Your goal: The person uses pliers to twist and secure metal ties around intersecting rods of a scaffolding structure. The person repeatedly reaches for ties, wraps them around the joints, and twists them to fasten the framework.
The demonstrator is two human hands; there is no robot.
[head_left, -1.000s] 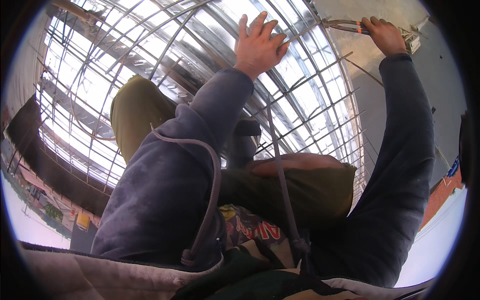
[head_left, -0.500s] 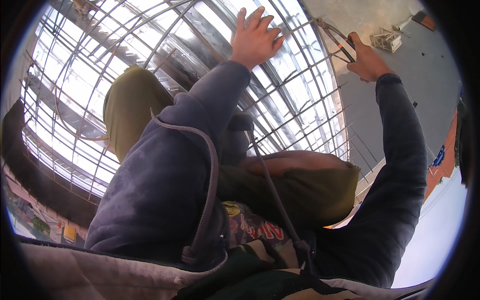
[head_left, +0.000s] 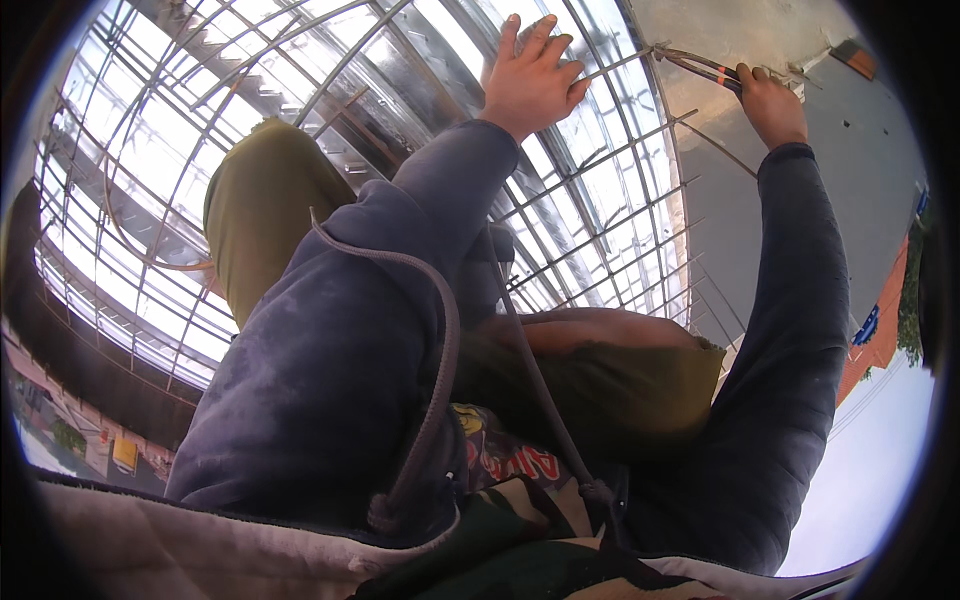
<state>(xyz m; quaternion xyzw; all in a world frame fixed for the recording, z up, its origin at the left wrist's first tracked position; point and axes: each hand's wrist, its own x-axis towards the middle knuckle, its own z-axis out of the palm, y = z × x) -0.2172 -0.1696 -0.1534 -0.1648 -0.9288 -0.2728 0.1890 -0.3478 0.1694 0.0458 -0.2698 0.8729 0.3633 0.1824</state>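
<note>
My right hand (head_left: 773, 108) is closed around the handles of a pair of pincers (head_left: 703, 68) with dark grips and orange bands. The jaws meet a steel bar at the right edge of the rebar grid (head_left: 610, 150). To the left, my left hand (head_left: 532, 82) lies over the grid, palm down, fingers stretched and spread. A bar runs from beside its thumb toward the pincers' jaws. What lies under the left palm is hidden.
Shiny metal sheeting (head_left: 420, 70) shows beneath the grid. Bar ends (head_left: 685, 183) stick out past its right edge, beside a grey surface (head_left: 850, 190). My knees (head_left: 270, 200) are bent close to the grid. A curved rod (head_left: 125, 235) lies at left.
My right hand has swung up and to the right with the pincers, and their handles are now closer together. The left hand has shifted slightly right within the view, fingers still spread.
</note>
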